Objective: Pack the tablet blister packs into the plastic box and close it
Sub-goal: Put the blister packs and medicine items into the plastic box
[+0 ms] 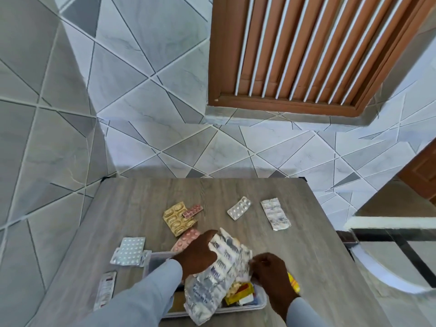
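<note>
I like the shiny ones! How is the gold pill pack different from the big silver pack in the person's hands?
The gold pill pack lies flat on the table, untouched; the big silver pack is held up over the plastic box, gripped by the left hand with the right hand at its edge. The gold one shows oval bubbles; the silver one shows blue print. The silver one looks bigger. Both are shiny foil packs.

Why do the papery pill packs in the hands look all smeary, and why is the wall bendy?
In the head view, the silver printed blister packs held by the left hand and right hand are motion-blurred, while the gold blister pack on the grey wood-grain table looks sharper. The wide-angle lens curves the grey tiled wall. The lighting is soft daylight, with no strong glare.
</note>
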A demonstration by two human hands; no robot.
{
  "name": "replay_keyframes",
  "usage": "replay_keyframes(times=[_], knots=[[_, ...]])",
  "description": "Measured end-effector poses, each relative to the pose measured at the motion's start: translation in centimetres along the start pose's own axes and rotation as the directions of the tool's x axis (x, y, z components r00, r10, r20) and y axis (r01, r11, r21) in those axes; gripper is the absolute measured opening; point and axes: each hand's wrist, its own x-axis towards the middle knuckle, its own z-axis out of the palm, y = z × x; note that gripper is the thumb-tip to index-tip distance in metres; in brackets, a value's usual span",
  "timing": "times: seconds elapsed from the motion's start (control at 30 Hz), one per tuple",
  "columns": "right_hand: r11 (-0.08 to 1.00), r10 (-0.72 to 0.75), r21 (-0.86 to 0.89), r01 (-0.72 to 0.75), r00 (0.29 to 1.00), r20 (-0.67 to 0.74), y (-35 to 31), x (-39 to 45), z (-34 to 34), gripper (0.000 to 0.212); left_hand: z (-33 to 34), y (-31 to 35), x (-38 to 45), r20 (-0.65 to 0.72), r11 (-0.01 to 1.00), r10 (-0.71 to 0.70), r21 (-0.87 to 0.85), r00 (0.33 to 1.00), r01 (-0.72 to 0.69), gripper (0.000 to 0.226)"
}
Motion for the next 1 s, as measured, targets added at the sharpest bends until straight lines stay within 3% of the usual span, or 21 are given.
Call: replay_keyframes(times=[0.1, 0.23, 0.27, 0.37, 0.43, 0.57, 0.67, 0.73, 0.83, 0.93, 1.0], knots=[[0.853, -0.154, -0.495, 0.167, 0.986, 0.067, 0.5, 0.0, 0.2, 0.016, 0.0, 0.8, 0.2, 0.11, 0.971, -0.005, 0.236, 0.994, -0.021, 0.067], [0.547, -0.346, -0.747, 0.378, 0.914, 0.21, 1.0, 0.1, -0.4, 0.006, 1.0, 2.7, 0.6, 0.214, 0.846, 0.018, 0.517, 0.977, -0.129, 0.058], [0.492, -0.416, -0.763, 0.42, 0.883, 0.218, 1.4, 0.6, -0.6, 0.004, 1.5, 3.1, 0.8, 0.232, 0.79, 0.048, 0.586, 0.971, -0.179, 0.053], [0.536, -0.435, -0.702, 0.469, 0.866, 0.247, 0.5, 0.8, -1.2, 0.027, 2.8, 2.9, 1.3, 0.213, 0.688, 0.101, 0.691, 0.972, -0.223, 0.046], [0.5, -0.474, -0.644, 0.578, 0.806, 0.355, 0.0, 1.1, -1.1, 0.037, 3.3, 2.3, 1.0, 0.126, 0.717, 0.165, 0.666, 0.978, -0.207, 0.044], [0.32, -0.431, -0.622, 0.714, 0.695, 0.576, -0.2, 2.0, -0.2, 0.065, 2.3, 0.0, -0.5, -0.055, 0.795, 0.287, 0.571, 0.956, -0.206, 0.031], [0.221, -0.331, -0.643, 0.733, 0.676, 0.658, 0.3, 2.6, 0.3, 0.077, 1.1, -1.6, -2.6, -0.122, 0.791, 0.123, 0.611, 0.985, -0.023, 0.038], [0.121, -0.296, -0.655, 0.746, 0.657, 0.693, 1.0, 3.0, 0.6, 0.075, 1.1, -2.5, -3.5, -0.062, 0.707, -0.021, 0.705, 0.998, 0.059, 0.052], [0.1, -0.249, -0.645, 0.758, 0.646, 0.721, 1.1, 3.0, 1.0, 0.066, 1.7, -3.5, -3.3, -0.061, 0.635, -0.027, 0.77, 0.998, 0.064, 0.055], [0.136, -0.174, -0.663, 0.737, 0.676, 0.716, 0.3, 2.6, 1.3, 0.053, 2.4, -3.6, -3.0, -0.08, 0.674, 0.011, 0.737, 0.997, 0.052, 0.052], [0.129, -0.186, -0.68, 0.721, 0.692, 0.698, 0.1, 2.6, 1.4, 0.044, 2.9, -3.5, -2.9, -0.096, 0.784, 0.018, 0.62, 0.995, 0.045, 0.048]])
